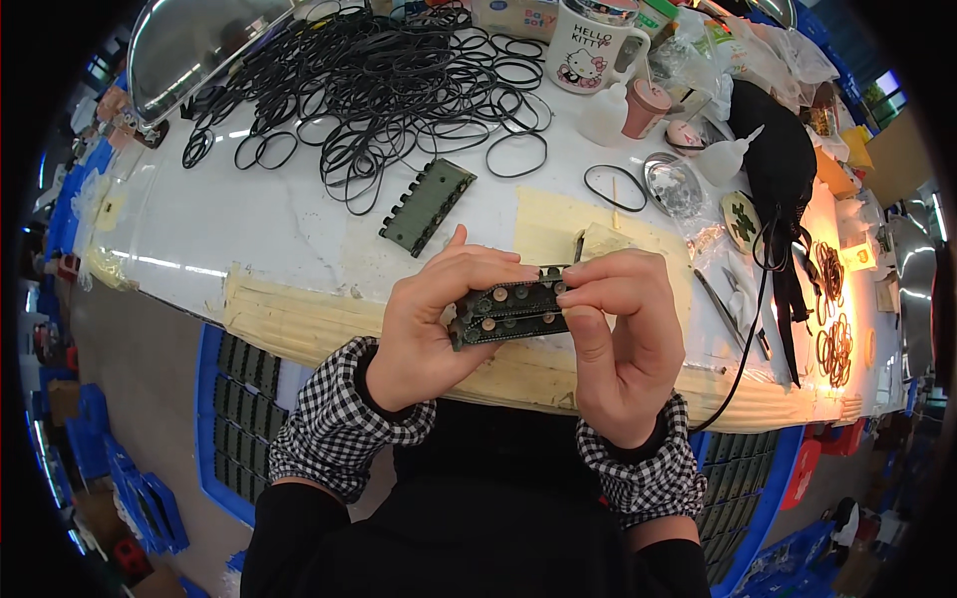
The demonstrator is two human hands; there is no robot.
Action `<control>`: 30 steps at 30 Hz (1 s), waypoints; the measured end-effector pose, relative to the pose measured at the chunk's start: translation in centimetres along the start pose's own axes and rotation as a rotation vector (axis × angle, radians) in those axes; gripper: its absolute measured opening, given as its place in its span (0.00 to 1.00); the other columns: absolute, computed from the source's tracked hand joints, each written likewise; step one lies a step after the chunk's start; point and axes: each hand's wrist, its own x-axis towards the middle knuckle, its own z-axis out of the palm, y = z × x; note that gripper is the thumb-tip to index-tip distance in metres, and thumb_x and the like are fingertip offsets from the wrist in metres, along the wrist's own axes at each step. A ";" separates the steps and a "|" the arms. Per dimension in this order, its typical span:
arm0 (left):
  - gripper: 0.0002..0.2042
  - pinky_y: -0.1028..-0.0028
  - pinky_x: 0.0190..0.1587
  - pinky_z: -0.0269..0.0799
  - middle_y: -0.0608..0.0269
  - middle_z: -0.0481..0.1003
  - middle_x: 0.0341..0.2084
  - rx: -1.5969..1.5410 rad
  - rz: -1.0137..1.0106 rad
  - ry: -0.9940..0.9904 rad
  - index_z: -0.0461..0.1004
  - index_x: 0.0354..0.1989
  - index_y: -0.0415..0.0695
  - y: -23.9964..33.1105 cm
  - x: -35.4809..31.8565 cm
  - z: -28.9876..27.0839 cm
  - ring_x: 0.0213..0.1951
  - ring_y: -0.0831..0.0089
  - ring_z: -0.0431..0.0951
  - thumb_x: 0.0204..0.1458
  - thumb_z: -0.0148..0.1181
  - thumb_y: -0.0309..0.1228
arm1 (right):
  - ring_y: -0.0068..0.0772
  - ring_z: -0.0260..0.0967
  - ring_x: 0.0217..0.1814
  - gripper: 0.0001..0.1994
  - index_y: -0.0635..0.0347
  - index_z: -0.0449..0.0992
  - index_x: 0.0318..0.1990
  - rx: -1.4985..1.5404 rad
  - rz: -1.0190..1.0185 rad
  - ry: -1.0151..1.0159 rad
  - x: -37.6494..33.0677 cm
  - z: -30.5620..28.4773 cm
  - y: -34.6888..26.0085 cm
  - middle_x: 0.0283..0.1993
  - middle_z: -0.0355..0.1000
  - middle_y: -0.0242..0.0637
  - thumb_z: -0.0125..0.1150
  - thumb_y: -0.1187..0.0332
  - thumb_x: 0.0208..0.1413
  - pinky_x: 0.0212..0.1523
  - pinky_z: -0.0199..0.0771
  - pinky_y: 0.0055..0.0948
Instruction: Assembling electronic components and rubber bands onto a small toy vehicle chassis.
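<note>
- Head view: the left hand [431,324] and right hand [618,334] both pinch a dark green strip [510,311] between them, above the near edge of the white table [249,229].
- The strip's long axis runs left to right, tilted slightly up toward the right; its face with round studs points at the camera.
- Its two ends are hidden under the fingers, and whether it is one piece or two stacked is hard to tell.
- One more green strip [428,206] lies flat on the table, angled toward the far right.
- The heap of black rubber rings [379,80] is too tangled to count.
- One white mug [590,45] stands beyond.
</note>
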 end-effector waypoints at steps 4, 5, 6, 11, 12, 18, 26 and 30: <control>0.20 0.44 0.68 0.47 0.66 0.80 0.46 0.005 -0.001 0.002 0.78 0.46 0.48 0.0 0.0 0.0 0.55 0.63 0.76 0.41 0.66 0.21 | 0.36 0.66 0.40 0.05 0.60 0.77 0.33 -0.041 -0.029 -0.013 0.1 0.1 0.1 0.38 0.74 0.36 0.67 0.74 0.51 0.40 0.68 0.30; 0.20 0.44 0.68 0.47 0.66 0.80 0.46 0.008 -0.002 -0.001 0.78 0.46 0.48 0.0 0.0 0.0 0.55 0.63 0.76 0.41 0.66 0.21 | 0.36 0.66 0.40 0.05 0.60 0.77 0.33 -0.048 -0.036 -0.013 0.1 0.1 0.1 0.38 0.74 0.36 0.68 0.74 0.51 0.40 0.68 0.30; 0.20 0.44 0.68 0.47 0.66 0.80 0.46 0.010 -0.004 -0.003 0.78 0.46 0.48 0.1 0.0 0.0 0.55 0.63 0.76 0.41 0.66 0.21 | 0.36 0.66 0.40 0.05 0.60 0.77 0.33 -0.050 -0.035 -0.016 0.1 0.2 0.0 0.38 0.74 0.36 0.68 0.74 0.51 0.40 0.68 0.30; 0.20 0.44 0.68 0.47 0.67 0.80 0.46 0.006 0.002 -0.001 0.78 0.46 0.48 -0.1 0.0 0.0 0.55 0.63 0.76 0.41 0.66 0.21 | 0.36 0.67 0.39 0.05 0.60 0.77 0.33 -0.064 -0.038 -0.017 0.2 0.3 -0.1 0.37 0.74 0.36 0.68 0.74 0.50 0.39 0.68 0.30; 0.20 0.44 0.68 0.47 0.67 0.80 0.45 0.004 0.003 0.001 0.78 0.46 0.48 -0.1 0.0 0.0 0.55 0.63 0.76 0.41 0.66 0.21 | 0.36 0.67 0.39 0.05 0.60 0.77 0.33 -0.056 -0.034 -0.009 0.2 0.3 0.0 0.37 0.74 0.36 0.68 0.74 0.50 0.39 0.68 0.30; 0.20 0.44 0.69 0.47 0.67 0.80 0.45 0.010 -0.002 -0.009 0.78 0.46 0.48 -0.1 0.0 0.0 0.55 0.63 0.75 0.40 0.66 0.21 | 0.36 0.67 0.39 0.05 0.60 0.77 0.33 -0.057 -0.039 -0.001 0.1 0.3 0.2 0.36 0.74 0.36 0.68 0.75 0.50 0.39 0.68 0.30; 0.20 0.44 0.69 0.45 0.66 0.80 0.46 -0.029 -0.035 -0.018 0.78 0.46 0.47 -0.1 -0.1 0.0 0.55 0.63 0.75 0.40 0.65 0.21 | 0.37 0.67 0.38 0.05 0.59 0.77 0.33 -0.048 -0.043 -0.001 0.1 0.4 0.1 0.36 0.74 0.36 0.68 0.75 0.49 0.39 0.67 0.31; 0.20 0.44 0.70 0.43 0.65 0.80 0.45 -0.035 -0.031 -0.015 0.78 0.46 0.47 -0.1 -0.1 -0.1 0.55 0.63 0.75 0.40 0.66 0.21 | 0.36 0.67 0.39 0.04 0.61 0.76 0.34 -0.019 -0.011 0.008 0.0 0.2 0.0 0.37 0.74 0.37 0.66 0.75 0.52 0.41 0.67 0.30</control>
